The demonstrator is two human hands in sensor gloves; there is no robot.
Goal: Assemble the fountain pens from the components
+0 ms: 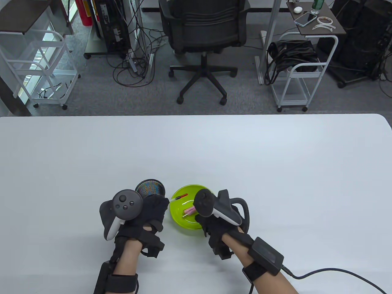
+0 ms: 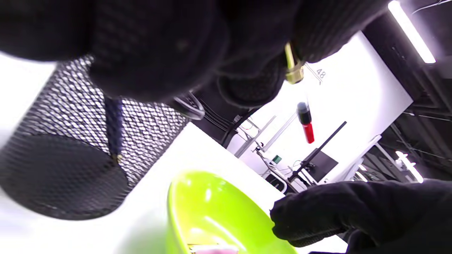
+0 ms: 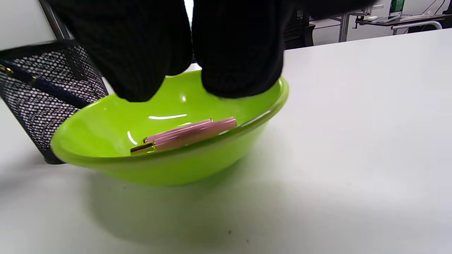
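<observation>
Early-to-mid stage, by the look of it. At least one dark blue pen point(image 3: 53, 88) w/ gold trim already stands in mesh pen cup point(image 1: 150, 188), seen through the mesh in both wrist views; judged finished, though not fully visible. Still loose in green bowl point(image 1: 179, 219): pink barrel point(image 3: 192, 133) w/ gold end, lying on bowl floor. Pink pen thus left to assemble; no. of further parts unclear.

Left hand point(image 1: 144, 220), between cup and bowl: fingers curled, pinching a thin clear refill/converter w/ red end point(image 1: 180, 196) that juts over bowl rim; a gold-collared part point(image 2: 293, 70) sits at fingertips in left wrist view. Right hand point(image 1: 214, 226), over bowl's near-right rim: fingers point(image 3: 240, 53) hang down into bowl above pink barrel, apparently apart from it; contact not shown, grip cannot be told.
</observation>
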